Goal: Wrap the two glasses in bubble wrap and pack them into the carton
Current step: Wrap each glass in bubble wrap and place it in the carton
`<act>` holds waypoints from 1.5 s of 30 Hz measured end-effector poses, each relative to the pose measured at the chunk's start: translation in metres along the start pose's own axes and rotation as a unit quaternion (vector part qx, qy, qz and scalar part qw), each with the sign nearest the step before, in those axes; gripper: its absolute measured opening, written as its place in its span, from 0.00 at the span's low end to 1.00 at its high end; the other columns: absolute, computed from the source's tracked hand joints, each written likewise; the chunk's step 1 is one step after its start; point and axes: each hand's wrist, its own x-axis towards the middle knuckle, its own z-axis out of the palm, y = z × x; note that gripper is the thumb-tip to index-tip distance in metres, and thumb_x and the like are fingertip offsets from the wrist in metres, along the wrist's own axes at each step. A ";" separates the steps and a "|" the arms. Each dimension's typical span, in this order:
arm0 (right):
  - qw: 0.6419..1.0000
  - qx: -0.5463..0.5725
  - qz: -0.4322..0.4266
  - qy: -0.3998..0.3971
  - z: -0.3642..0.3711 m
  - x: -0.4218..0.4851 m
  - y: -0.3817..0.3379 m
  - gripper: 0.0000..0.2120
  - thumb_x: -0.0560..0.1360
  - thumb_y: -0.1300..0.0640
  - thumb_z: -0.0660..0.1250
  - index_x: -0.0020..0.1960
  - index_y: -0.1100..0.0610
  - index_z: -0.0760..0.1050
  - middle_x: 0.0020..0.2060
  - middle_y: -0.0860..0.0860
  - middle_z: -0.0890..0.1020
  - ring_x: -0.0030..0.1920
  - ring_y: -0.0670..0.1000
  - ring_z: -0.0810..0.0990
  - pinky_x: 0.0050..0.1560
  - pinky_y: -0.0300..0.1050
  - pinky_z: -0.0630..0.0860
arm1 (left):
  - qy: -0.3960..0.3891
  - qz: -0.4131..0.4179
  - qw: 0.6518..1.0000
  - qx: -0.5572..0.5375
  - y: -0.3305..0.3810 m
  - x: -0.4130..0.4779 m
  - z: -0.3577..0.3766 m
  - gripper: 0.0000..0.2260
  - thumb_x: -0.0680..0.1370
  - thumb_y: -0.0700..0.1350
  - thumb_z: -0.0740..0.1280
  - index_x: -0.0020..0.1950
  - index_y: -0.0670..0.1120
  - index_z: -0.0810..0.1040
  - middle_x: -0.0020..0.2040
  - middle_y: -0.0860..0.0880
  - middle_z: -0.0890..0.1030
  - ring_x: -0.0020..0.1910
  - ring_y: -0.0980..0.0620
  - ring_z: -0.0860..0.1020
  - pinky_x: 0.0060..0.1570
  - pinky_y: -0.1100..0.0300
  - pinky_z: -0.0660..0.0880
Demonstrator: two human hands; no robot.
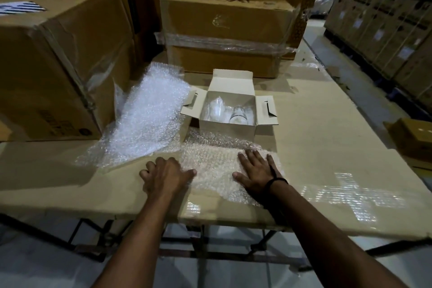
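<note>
Low at centre frame, your right hand (257,170) lies flat, fingers spread, on a bubble wrap sheet (217,166) laid over the table (327,147). Your left hand (167,176) rests at the sheet's left edge, fingers bent; whether it pinches the wrap cannot be told. Just above, the open carton (224,130) holds both glasses (216,110), seemingly unwrapped. The step in hand looks like flattening the sheet; next you would likely lift one glass out and lay it on the sheet.
</note>
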 end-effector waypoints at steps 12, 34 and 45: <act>0.985 0.073 -0.089 0.129 -0.044 0.026 -0.048 0.48 0.75 0.70 0.61 0.70 0.26 0.41 0.58 0.52 0.72 0.39 0.50 0.74 0.36 0.42 0.72 | 0.209 0.421 0.852 -0.231 0.023 -0.016 0.028 0.14 0.64 0.27 0.70 0.44 0.42 0.83 0.44 0.47 0.81 0.43 0.48 0.76 0.40 0.57 0.72; 0.818 0.549 0.108 0.132 -0.060 -0.007 0.038 0.12 0.70 0.72 0.69 0.51 0.60 0.77 0.44 0.56 0.81 0.34 0.53 0.79 0.35 0.45 0.79 | 0.091 0.377 0.892 -0.232 0.051 -0.020 0.037 0.27 0.70 0.58 0.67 0.67 0.51 0.70 0.62 0.48 0.72 0.59 0.48 0.72 0.57 0.53 0.69; 0.936 0.309 0.134 0.103 -0.051 -0.024 0.044 0.21 0.68 0.57 0.76 0.61 0.55 0.78 0.55 0.51 0.82 0.53 0.49 0.78 0.54 0.37 0.71 | 0.189 0.233 0.905 -0.301 0.064 -0.006 0.029 0.12 0.69 0.33 0.70 0.46 0.49 0.80 0.42 0.50 0.81 0.38 0.46 0.77 0.38 0.54 0.72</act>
